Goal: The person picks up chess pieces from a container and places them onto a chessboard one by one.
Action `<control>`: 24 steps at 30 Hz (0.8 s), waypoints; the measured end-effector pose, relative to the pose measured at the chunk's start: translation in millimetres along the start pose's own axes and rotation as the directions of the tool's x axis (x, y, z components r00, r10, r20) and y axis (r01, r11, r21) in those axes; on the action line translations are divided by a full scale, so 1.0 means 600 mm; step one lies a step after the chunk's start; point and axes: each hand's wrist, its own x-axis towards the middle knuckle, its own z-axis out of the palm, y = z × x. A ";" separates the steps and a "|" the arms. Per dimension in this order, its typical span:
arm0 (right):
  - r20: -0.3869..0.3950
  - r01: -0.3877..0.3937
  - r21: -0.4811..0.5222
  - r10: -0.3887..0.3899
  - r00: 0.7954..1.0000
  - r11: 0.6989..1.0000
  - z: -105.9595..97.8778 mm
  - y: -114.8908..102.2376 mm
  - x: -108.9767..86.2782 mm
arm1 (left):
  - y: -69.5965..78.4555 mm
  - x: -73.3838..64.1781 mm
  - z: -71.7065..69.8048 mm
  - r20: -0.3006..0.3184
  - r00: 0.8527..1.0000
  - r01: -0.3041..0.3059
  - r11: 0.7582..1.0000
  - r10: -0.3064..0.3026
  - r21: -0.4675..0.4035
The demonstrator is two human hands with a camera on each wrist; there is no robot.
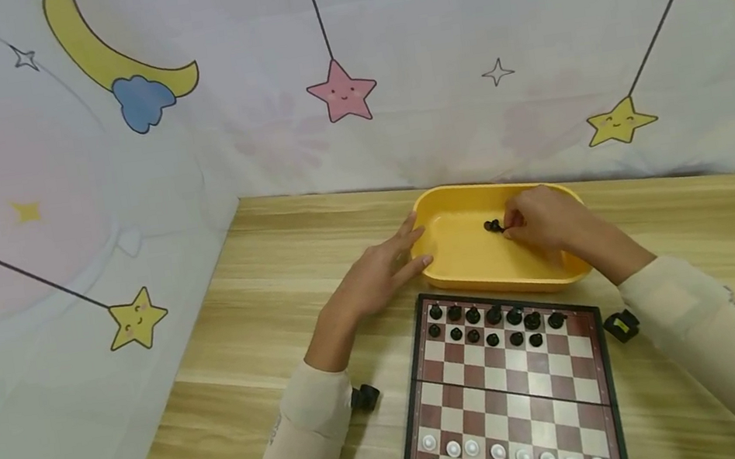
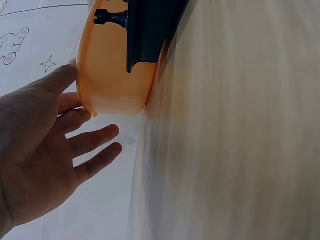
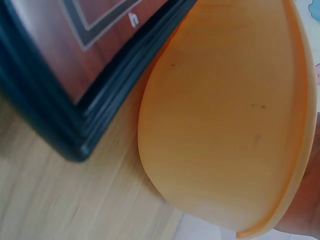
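My left hand (image 1: 380, 271) rests at the left end of a yellow plastic tray (image 1: 466, 278), its fingers spread and fairly straight against the rim. In the left wrist view, two fingers of it extend beyond the tray. Inside the tray, my right hand (image 1: 542, 217) has its thumb and fingertips together at small black chess pieces (image 1: 493, 226) and seems to pinch one. The right wrist view hides those fingertips behind the tray wall. In front of the tray lies a chessboard (image 1: 515, 377) with black pieces standing along its far side and white pieces along its near side.
The board's dark frame (image 3: 75, 145) lies close to the tray's near wall. A black rook (image 2: 111, 18) stands near the board's edge in the left wrist view. Behind the wooden table (image 1: 261, 276) hangs a printed cloth (image 1: 432, 134).
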 end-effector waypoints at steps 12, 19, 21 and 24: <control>-0.006 -0.025 0.003 0.025 1.000 1.000 0.001 -0.001 0.000 | 0.002 0.000 0.000 0.001 1.000 0.001 1.000 -0.001 0.003; -0.016 -0.028 -0.006 0.028 0.999 1.000 0.003 -0.001 -0.001 | 0.004 0.000 -0.001 0.010 1.000 -0.001 1.000 0.001 0.007; -0.023 -0.031 -0.007 0.031 0.999 0.999 0.002 -0.001 -0.003 | 0.004 0.000 -0.001 0.009 1.000 -0.003 1.000 0.003 0.005; -0.034 -0.034 0.010 0.034 0.999 0.999 0.001 0.000 -0.006 | 0.003 -0.001 -0.001 0.008 1.000 0.001 1.000 -0.001 0.007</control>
